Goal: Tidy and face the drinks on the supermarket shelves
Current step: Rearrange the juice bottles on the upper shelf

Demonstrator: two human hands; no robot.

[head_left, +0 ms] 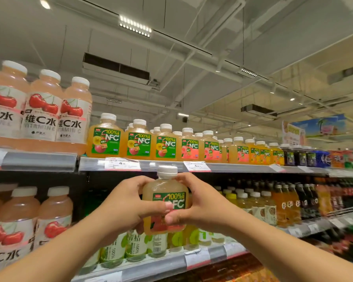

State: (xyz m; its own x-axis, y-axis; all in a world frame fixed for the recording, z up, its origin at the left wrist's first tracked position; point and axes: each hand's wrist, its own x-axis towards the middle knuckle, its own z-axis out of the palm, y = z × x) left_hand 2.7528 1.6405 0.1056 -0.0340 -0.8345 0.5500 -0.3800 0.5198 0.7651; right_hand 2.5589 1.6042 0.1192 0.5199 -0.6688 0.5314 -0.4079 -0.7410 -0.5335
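While gripped upright in front of the top shelf edge (171, 167), NFC juice bottle (165, 202), left hand (128, 206) and right hand (200, 204) fingers curled round both sides, label outward, probably for facing into the row of NFC bottles (165, 144) above.

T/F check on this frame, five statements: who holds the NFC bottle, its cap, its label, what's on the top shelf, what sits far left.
1. Both hands hold one NFC juice bottle. True: left hand and right hand grip it.
2. The held bottle has no cap. False: a white cap is on.
3. Its label faces the camera. True.
4. The top shelf holds only cola cans. False: mostly NFC bottles in a row.
5. Cherry-label bottles stand at far left. True.
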